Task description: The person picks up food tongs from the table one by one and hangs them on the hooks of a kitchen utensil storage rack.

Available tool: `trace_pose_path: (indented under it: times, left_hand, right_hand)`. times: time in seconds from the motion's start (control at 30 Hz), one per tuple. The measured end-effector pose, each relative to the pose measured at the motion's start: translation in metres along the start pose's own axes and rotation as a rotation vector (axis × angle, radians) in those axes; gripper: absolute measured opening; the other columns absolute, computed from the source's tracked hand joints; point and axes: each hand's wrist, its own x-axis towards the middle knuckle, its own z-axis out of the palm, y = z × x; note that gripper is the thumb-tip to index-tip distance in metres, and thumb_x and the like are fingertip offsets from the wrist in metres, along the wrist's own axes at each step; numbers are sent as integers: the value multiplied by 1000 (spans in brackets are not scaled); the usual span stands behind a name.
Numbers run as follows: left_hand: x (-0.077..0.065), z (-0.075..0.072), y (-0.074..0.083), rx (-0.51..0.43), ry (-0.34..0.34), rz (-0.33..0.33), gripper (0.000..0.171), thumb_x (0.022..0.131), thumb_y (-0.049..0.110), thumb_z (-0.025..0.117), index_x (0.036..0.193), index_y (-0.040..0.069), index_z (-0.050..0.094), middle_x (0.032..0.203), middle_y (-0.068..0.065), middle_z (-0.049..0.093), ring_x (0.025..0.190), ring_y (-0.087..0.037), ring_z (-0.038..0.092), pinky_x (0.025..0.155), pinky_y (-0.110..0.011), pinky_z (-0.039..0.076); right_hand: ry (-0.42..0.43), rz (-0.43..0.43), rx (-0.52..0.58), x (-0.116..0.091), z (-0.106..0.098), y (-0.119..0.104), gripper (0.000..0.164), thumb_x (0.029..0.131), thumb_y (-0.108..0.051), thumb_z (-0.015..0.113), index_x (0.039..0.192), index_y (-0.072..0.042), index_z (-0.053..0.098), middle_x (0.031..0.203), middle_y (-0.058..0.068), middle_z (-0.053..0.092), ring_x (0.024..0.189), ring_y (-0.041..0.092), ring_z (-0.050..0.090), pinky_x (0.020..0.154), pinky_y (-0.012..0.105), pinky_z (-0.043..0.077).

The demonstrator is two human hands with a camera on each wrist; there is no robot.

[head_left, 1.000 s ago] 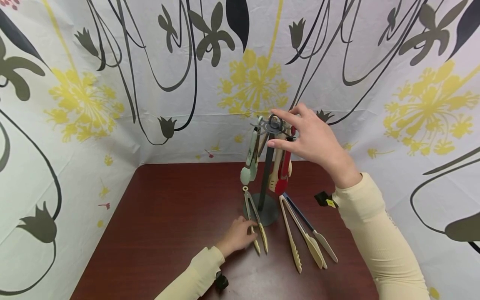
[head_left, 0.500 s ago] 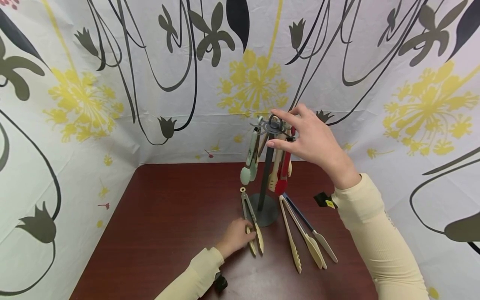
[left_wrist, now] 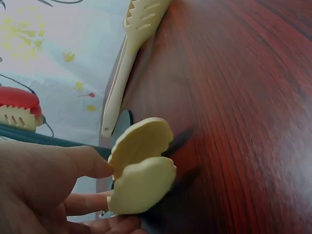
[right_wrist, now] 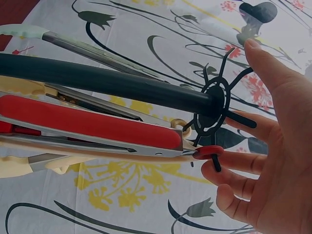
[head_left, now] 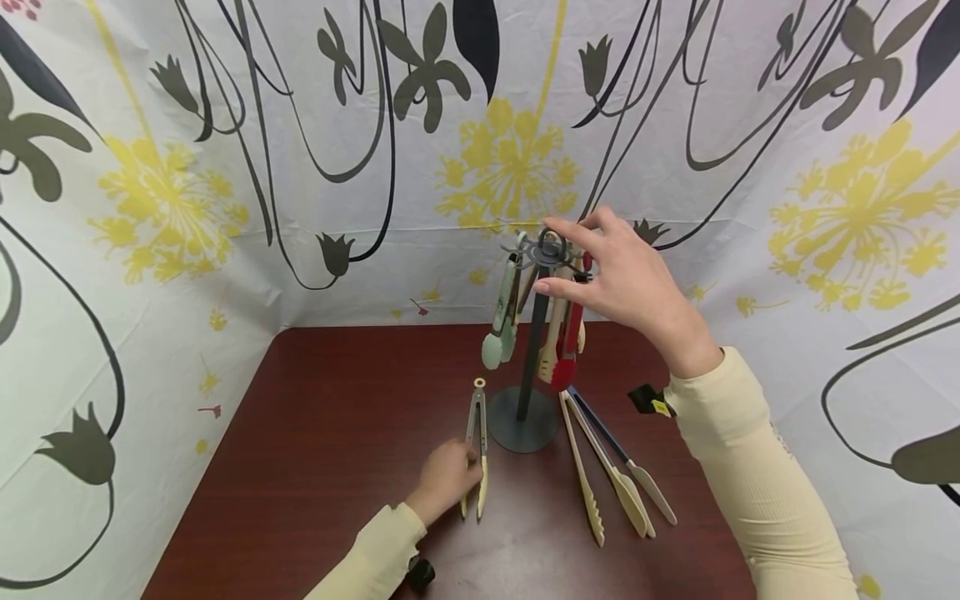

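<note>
My left hand (head_left: 447, 475) holds a pair of steel tongs (head_left: 482, 433) low over the table, left of the stand's base. Their cream scalloped tips (left_wrist: 148, 185) stand apart beyond the fingers in the left wrist view. My right hand (head_left: 626, 271) is at the top of a dark utensil stand (head_left: 532, 350), thumb and fingers curved around its hooked wheel (right_wrist: 214, 105). From the hooks hang mint-tipped tongs (head_left: 492, 350), red tongs (head_left: 564, 371) and cream-tipped ones behind the red pair.
Right of the stand's round base (head_left: 522, 433) lie cream tongs (head_left: 573, 458) and a blue-handled utensil (head_left: 600, 425), spread toward the front. A floral cloth (head_left: 420, 192) stands behind and beside the dark red table (head_left: 337, 417).
The left hand has shifted left with the tongs, away from the stand's base. The tongs have turned to point nearly straight forward, their arms closer together. The right hand stays put.
</note>
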Motion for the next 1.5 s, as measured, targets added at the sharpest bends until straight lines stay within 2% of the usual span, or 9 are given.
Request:
trace_pose_path:
  times: [0.1,0.27,0.37,0.47,0.57,0.7,0.93,1.23,1.5]
  left_hand:
    - [-6,-6,-1,21,12,-35,12,82,17,66,73,14,73,73,0,64,61,-8,46,55,-24,38]
    - [-12,-11,0,35,26,-100,27,83,22,67,57,18,59,65,1,51,55,-10,37,47,-24,29]
    - [-12,-9,1,65,27,-124,37,83,29,69,53,19,50,64,0,47,55,-13,39,45,-27,30]
    - [-11,-6,4,114,22,-146,40,80,37,73,55,18,49,69,-3,52,60,-19,49,46,-32,38]
    - [-11,-2,7,170,25,-155,42,76,43,77,59,15,52,76,-9,56,69,-27,55,49,-39,44]
    - [-11,3,10,241,57,-158,41,70,41,80,66,8,57,79,-13,57,74,-29,56,50,-42,48]
    - [-11,9,12,307,81,-184,40,69,32,81,87,0,64,83,-12,56,75,-27,57,53,-41,50]
    - [-9,5,12,248,39,-202,66,73,30,81,125,0,55,90,-16,60,72,-31,61,52,-42,49]
    - [-5,-5,11,97,-13,-228,71,78,22,77,136,-5,46,98,-21,61,73,-34,62,54,-45,50]
  right_hand:
    - [-4,-1,-4,0,-1,0,77,81,-72,62,149,-44,40,124,7,47,90,21,46,65,36,40]
    - [-12,-7,-15,1,-2,1,80,79,-75,62,149,-43,39,125,6,47,89,21,46,66,36,40]
    - [-25,-9,-13,1,-4,0,81,79,-75,61,150,-43,38,125,6,47,89,21,46,66,36,40]
    - [-40,-6,-4,1,-5,0,81,79,-76,61,150,-44,37,125,6,47,91,22,45,65,35,39]
    - [-54,-1,2,1,-6,0,81,80,-76,60,150,-44,36,123,6,46,93,22,43,65,35,38]
    - [-65,-5,12,1,-7,-1,82,80,-75,60,151,-42,37,117,7,46,92,21,41,68,35,36]
    - [-77,7,34,2,-5,-1,83,79,-75,61,151,-42,36,116,4,42,72,20,47,65,34,37]
    - [-49,-5,5,2,-2,1,81,80,-74,62,150,-45,36,120,5,44,55,21,44,58,33,37]
    - [-39,-11,1,1,-3,1,81,80,-74,62,150,-43,37,119,5,44,58,20,45,58,33,37]
